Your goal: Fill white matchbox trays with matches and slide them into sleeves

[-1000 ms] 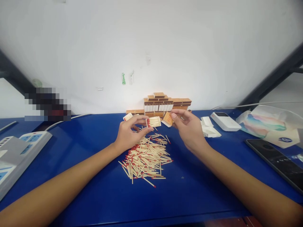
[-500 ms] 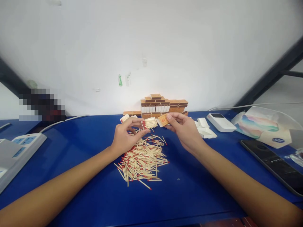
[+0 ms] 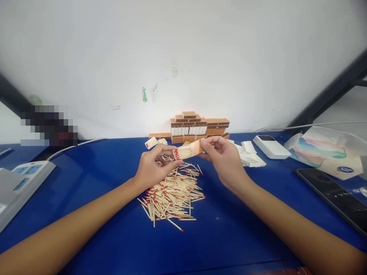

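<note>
My left hand [image 3: 151, 166] pinches a small tray full of red-tipped matches [image 3: 182, 153] above the blue table [image 3: 114, 214]. My right hand [image 3: 223, 159] grips an orange matchbox sleeve [image 3: 197, 146], and the tray's far end sits partly inside that sleeve. Under both hands lies a loose heap of matches [image 3: 172, 194]. Behind them a stack of closed orange matchboxes [image 3: 197, 126] stands against the white wall.
Empty white trays [image 3: 249, 154] lie right of my right hand, with a white device [image 3: 272, 146], a tissue pack [image 3: 323, 152] and a black phone [image 3: 335, 196] farther right. A power strip [image 3: 20, 187] sits at the left edge. Two filled trays [image 3: 155, 142] lie behind my left hand.
My right hand brought the orange sleeve leftward to the filled tray, and the tray's end has slid into the sleeve. The left hand stayed nearly in place.
</note>
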`<state>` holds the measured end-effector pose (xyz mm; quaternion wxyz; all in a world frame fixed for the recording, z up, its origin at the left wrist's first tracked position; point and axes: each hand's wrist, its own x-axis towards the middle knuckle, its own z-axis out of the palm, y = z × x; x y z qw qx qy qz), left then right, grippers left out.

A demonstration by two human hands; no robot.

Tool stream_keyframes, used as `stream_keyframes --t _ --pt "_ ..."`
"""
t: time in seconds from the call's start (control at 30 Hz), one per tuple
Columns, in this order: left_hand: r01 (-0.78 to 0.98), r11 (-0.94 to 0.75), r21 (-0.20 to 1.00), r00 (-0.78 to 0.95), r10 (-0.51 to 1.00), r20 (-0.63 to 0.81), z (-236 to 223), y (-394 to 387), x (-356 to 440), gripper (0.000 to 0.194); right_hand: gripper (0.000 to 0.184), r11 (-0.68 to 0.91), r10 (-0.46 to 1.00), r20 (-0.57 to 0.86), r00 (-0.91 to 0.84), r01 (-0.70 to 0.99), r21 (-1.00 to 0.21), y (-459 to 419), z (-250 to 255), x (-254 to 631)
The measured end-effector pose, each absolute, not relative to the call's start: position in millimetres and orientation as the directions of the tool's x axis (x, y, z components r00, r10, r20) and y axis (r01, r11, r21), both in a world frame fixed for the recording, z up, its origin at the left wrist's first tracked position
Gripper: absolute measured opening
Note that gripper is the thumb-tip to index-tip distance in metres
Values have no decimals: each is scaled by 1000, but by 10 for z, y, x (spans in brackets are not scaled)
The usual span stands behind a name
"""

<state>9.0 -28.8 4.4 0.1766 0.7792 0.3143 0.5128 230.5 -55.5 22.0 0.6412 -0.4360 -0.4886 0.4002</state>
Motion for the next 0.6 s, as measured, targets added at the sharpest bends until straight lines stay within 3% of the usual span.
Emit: stream_keyframes --t 0.3,0.6 --pt "340 -773 536 301 629 717 29 -288 61 37 33 384 906 383 181 30 -923 -634 302 2286" --pt "264 -660 703 268 751 604 25 -257 82 34 28 467 858 487 164 147 -872 -650 255 2298"
